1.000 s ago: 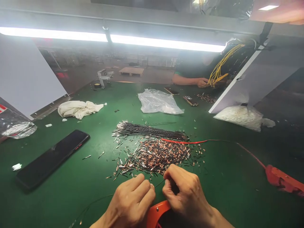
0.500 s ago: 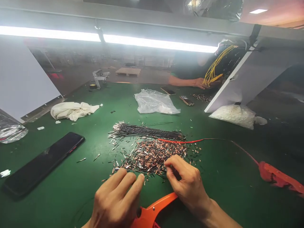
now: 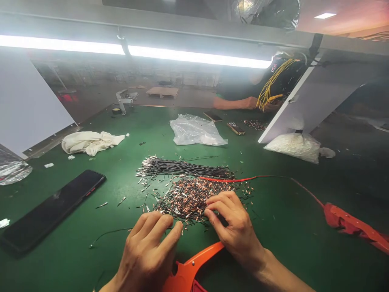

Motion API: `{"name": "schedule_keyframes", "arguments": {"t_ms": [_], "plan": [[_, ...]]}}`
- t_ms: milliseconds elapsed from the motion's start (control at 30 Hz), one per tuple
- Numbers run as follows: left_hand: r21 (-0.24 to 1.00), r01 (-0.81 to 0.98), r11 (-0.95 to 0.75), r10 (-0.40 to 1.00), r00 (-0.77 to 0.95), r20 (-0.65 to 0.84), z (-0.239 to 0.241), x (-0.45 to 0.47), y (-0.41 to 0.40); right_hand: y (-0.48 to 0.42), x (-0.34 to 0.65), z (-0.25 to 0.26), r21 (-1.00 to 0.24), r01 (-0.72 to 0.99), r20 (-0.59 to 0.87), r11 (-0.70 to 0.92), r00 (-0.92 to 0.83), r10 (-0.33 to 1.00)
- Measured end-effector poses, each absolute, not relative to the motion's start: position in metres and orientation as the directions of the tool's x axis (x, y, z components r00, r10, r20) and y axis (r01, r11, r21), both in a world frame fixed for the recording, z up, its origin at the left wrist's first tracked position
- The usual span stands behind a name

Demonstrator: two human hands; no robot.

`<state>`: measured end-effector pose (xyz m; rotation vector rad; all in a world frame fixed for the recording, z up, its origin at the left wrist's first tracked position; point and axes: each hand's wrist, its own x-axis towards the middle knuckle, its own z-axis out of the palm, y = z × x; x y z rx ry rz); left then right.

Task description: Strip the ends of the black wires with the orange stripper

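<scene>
My left hand (image 3: 148,243) is closed, fingers curled downward and thumb hidden. A thin black wire (image 3: 111,232) with a small metal terminal at its far end runs out leftward from beneath those fingers. My right hand (image 3: 234,229) is bent into a pinch at the front right of a heap of short black and copper wire bits (image 3: 188,198); what lies between its fingertips is hidden. An orange-handled tool (image 3: 194,261) lies below and between my hands, its ends partly covered by them. Behind the heap lies a bundle of black wires (image 3: 182,167) with metal terminals.
A black phone (image 3: 54,211) lies at left, near a white cloth (image 3: 91,142). At right is another orange tool (image 3: 352,227) with a red strand (image 3: 237,179). Farther back are a plastic bag (image 3: 197,129), a filled bag (image 3: 299,147) and a person's arm (image 3: 234,102) near yellow wires.
The black wire now shows to the left of my left hand. Both hands have shifted slightly left and up in the picture, and the whole view has moved slightly.
</scene>
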<state>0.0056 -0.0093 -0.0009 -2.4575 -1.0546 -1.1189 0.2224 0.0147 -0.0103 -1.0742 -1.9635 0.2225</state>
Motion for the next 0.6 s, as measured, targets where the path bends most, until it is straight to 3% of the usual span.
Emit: {"name": "schedule_keyframes", "arguments": {"t_ms": [267,600], "plan": [[0.073,0.708,-0.702,0.556,0.481,0.677,-0.007,0.001,-0.011,0.012,0.226,-0.018,-0.528,0.609,0.554,0.592,-0.281,0.783],[0.077,0.728,-0.681,0.549,0.438,0.711,-0.001,0.003,-0.009,0.001,0.215,-0.001,-0.413,0.47,0.695,0.78,-0.391,0.603]]}}
